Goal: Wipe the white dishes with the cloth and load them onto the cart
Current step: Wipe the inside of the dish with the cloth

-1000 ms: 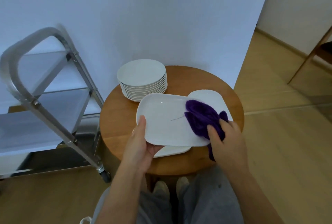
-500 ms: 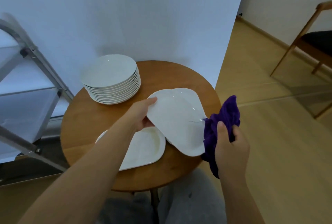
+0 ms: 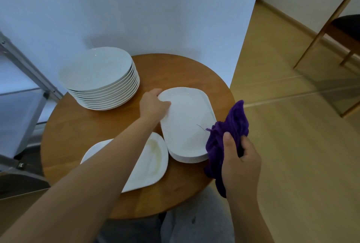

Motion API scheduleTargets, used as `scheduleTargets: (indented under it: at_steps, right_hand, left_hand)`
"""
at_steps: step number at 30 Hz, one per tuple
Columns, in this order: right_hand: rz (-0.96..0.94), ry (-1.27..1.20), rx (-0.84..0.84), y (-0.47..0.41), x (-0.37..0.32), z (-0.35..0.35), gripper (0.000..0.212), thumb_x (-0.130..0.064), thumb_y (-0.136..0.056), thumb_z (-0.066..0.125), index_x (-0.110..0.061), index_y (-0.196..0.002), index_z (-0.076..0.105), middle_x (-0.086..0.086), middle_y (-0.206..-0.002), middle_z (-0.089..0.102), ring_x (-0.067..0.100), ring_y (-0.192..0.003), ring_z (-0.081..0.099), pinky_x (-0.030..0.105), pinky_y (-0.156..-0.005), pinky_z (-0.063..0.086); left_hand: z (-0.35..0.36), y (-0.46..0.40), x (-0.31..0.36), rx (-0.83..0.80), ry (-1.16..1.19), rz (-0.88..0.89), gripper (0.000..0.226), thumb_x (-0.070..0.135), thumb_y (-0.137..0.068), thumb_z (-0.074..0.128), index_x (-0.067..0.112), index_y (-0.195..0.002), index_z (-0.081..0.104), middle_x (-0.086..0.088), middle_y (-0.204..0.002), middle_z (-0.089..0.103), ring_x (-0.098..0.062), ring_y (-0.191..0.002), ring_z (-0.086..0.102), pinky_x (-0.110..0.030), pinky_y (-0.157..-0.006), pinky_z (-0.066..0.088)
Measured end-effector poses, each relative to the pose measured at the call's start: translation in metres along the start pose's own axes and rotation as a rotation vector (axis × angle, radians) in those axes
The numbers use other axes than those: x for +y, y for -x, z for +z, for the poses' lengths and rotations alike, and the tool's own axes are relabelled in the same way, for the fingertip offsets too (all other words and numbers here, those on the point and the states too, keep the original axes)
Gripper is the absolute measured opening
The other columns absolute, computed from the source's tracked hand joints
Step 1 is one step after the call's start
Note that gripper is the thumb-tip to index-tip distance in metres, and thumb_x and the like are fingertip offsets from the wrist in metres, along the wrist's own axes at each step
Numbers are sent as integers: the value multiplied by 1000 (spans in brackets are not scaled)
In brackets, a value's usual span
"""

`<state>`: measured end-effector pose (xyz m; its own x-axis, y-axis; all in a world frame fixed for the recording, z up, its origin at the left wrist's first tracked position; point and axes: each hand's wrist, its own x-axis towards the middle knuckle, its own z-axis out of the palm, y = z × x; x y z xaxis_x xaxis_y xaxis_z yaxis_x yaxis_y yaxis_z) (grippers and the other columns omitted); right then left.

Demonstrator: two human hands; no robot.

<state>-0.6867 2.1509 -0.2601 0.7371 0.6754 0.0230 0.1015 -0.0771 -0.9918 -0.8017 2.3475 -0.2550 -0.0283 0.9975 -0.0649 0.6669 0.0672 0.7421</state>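
Note:
A white oblong platter (image 3: 187, 122) lies on top of a short stack of like platters at the right of the round wooden table (image 3: 109, 124). My left hand (image 3: 153, 104) grips its far left rim, thumb on top. My right hand (image 3: 239, 161) holds a bunched purple cloth (image 3: 228, 135) just off the stack's right edge, a loose thread trailing over the platter. Another platter (image 3: 148, 163) with a faint yellowish stain lies at the table's front, partly under my left forearm. A tall stack of round white plates (image 3: 99, 79) stands at the back left.
The metal cart (image 3: 29, 79) with grey shelves stands at the left, close to the table. A white wall runs behind the table. Wooden floor stretches right, where a wooden chair (image 3: 335, 28) with a dark seat stands. My grey-trousered knees are under the table's front edge.
My left hand has carried the wiped platter right and laid it flat on the right-hand stack. My right hand pulled the cloth off the platter to its right side. The view shifted right.

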Motion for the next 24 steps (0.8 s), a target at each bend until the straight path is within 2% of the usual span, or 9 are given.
scheduleTargets:
  at_steps: [3, 5, 10, 13, 15, 18, 20, 22, 24]
  right_hand:
    - [9, -5, -24, 1, -1, 5, 18, -30, -90, 56, -15, -81, 59, 7, -78, 56, 13, -67, 50, 24, -62, 37]
    - [4, -5, -40, 1, -3, 8, 17, -32, -89, 56, -18, -80, 60, 6, -77, 56, 13, -66, 50, 24, -61, 37]
    - [-19, 26, -62, 2, -7, 11, 18, -32, -87, 56, -18, -77, 59, 6, -71, 55, 13, -64, 49, 24, -59, 38]
    - [-23, 41, -76, 7, -8, 15, 18, -31, -89, 56, -14, -84, 61, 7, -75, 57, 13, -65, 51, 17, -56, 39]
    - [-26, 41, -100, 13, -12, 19, 18, -31, -89, 55, -14, -85, 61, 5, -74, 57, 12, -64, 52, 14, -54, 39]
    - [-45, 64, -145, 23, -19, 28, 17, -30, -90, 56, -14, -86, 60, 4, -75, 57, 11, -66, 53, 11, -53, 40]
    - [-59, 76, -180, 31, -24, 36, 16, -31, -90, 55, -17, -85, 60, 4, -78, 58, 14, -70, 56, 14, -56, 41]
    - [-53, 75, -213, 38, -29, 44, 15, -32, -90, 54, -18, -88, 60, 5, -81, 60, 15, -74, 58, 19, -58, 44]
    - [-58, 82, -246, 47, -32, 52, 17, -30, -91, 54, -14, -91, 61, 6, -83, 60, 15, -75, 57, 19, -59, 43]
  left_hand:
    - [11, -2, -3, 0, -133, 99, 56, 27, -86, 66, 16, -137, 46, -6, -137, 49, -25, -125, 46, -36, -100, 40]
    - [15, 0, -5, -39, -141, 85, 55, 34, -89, 60, 17, -138, 44, -6, -139, 48, -25, -126, 45, -37, -100, 40]
    - [9, 13, -16, -30, 116, -14, 45, 31, -94, 52, 17, -136, 46, -2, -131, 55, -14, -109, 51, -27, -85, 41]
    - [-4, 25, -25, -12, 178, -58, 41, 29, -94, 52, 18, -133, 49, -1, -131, 55, -11, -106, 49, -25, -84, 41]
    - [-13, 36, -32, -23, 147, -37, 39, 28, -94, 51, 18, -132, 50, 0, -131, 55, -11, -110, 49, -24, -84, 39]
    - [-30, 52, -45, -28, 128, 2, 36, 28, -94, 52, 18, -129, 54, 0, -127, 58, -6, -102, 48, -24, -83, 40]
    - [-46, 60, -60, -24, 98, 2, 36, 28, -93, 55, 19, -127, 55, 0, -125, 59, -7, -101, 49, -24, -83, 41]
    - [-66, 69, -83, 28, 2, 20, 37, 27, -90, 59, 18, -126, 56, -2, -124, 60, -12, -106, 52, -27, -85, 41]
    - [-89, 77, -112, 149, -185, 37, 39, 29, -89, 61, 17, -126, 56, -6, -124, 59, -22, -114, 50, -34, -92, 41]
